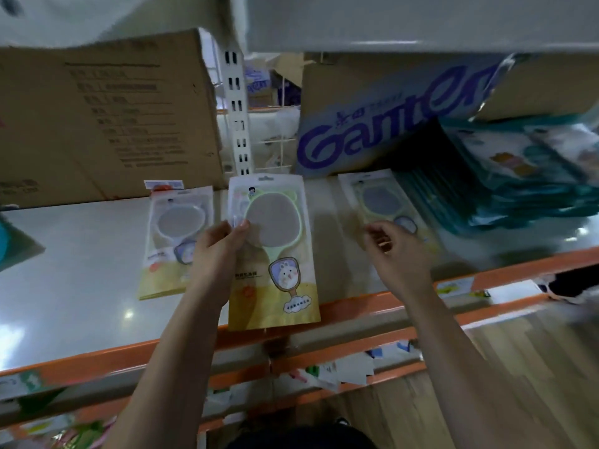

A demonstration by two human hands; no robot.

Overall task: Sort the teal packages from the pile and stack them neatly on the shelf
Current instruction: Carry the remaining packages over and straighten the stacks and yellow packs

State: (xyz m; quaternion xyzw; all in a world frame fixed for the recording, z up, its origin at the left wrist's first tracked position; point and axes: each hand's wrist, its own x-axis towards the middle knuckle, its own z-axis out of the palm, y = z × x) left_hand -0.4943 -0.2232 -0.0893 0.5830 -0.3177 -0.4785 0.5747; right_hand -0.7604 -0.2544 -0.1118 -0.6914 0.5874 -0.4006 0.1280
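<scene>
Left hand [223, 244] gripping yellow mirror package [272, 254], long axis near-to-far, hang tab far; right hand [393, 251] loosely curled, empty.

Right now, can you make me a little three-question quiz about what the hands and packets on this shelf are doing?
1. True or false: the left hand holds the middle packet.
2. Which side of the shelf has the teal pile: A left, B right, C middle?
3. Fill in: the right hand hovers over a packet, holding ____.

Key: 1 true; 2 B; 3 nothing.
</scene>
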